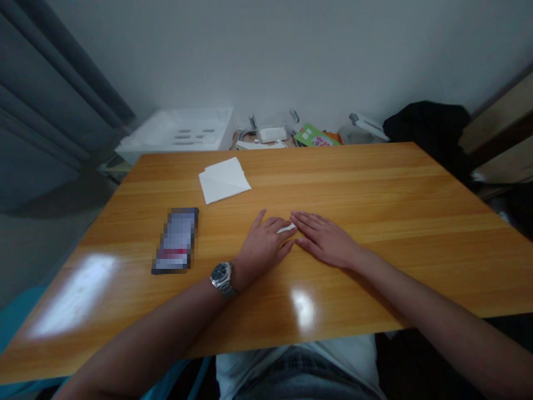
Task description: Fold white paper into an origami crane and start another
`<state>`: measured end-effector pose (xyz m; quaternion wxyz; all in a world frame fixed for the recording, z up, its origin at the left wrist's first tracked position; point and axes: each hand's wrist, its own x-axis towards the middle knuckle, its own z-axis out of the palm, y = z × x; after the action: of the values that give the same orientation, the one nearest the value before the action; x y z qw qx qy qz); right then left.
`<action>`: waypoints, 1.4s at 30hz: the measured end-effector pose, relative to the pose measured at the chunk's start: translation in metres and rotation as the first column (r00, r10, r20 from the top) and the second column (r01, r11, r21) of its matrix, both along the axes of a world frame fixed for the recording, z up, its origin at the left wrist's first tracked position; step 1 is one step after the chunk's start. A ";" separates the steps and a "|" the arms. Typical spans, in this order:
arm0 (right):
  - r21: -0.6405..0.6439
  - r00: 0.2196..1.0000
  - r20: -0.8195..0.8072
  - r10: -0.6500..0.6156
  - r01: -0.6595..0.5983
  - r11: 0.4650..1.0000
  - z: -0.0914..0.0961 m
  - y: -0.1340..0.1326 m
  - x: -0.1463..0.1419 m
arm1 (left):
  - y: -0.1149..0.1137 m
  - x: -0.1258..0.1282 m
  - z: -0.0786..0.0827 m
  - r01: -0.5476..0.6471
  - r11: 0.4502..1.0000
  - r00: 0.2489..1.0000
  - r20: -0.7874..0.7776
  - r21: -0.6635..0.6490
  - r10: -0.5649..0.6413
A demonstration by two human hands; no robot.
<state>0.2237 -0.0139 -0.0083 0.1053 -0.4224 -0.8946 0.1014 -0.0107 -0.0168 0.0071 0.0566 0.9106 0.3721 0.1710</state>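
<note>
Both hands lie flat and open on the tabletop, neither gripping anything. The left hand (264, 244), wearing a steel wristwatch (222, 277), has its fingertips beside or partly over a small white scrap (286, 228), which pokes out between the hands. The right hand (325, 240) points toward it, fingertips just beside the left's. Farther left on the wooden table (366, 178) are folded white napkins (224, 179) and a smartphone (175, 240), its screen blurred out.
</note>
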 end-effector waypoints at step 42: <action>-0.068 0.873 -0.476 -0.102 0.080 0.995 0.005 0.031 -0.003 | 0.028 -0.009 -0.007 -0.058 0.997 0.965 0.252 -0.041 0.066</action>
<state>0.2211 0.0167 -0.0032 0.3181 -0.4281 -0.8172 0.2183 -0.0200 0.0115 0.0002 0.1135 0.8681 0.3929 0.2815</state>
